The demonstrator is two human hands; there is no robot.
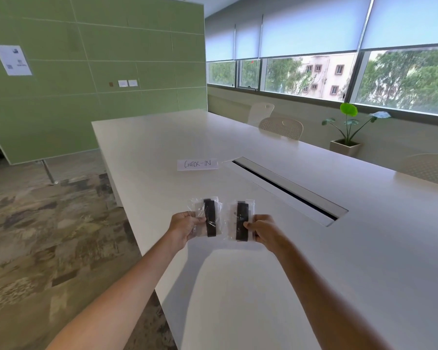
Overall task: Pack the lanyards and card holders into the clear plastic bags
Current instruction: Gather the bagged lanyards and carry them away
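Observation:
Two clear plastic bags are held side by side just above the white table (263, 274). Each holds a folded black lanyard and a pale card holder. My left hand (183, 228) grips the left bag (209, 217) by its left edge. My right hand (263, 229) pinches the right bag (240, 221) at its right edge, thumb on the black lanyard. The card holders inside are faint behind the plastic.
A paper sign reading CHECK-IN (197, 164) lies further back on the table. A long cable slot (286, 188) cuts the tabletop to the right. Pale chairs (281, 126) and a potted plant (347, 137) stand on the far side. The table edge drops to patterned carpet (48, 223) on the left.

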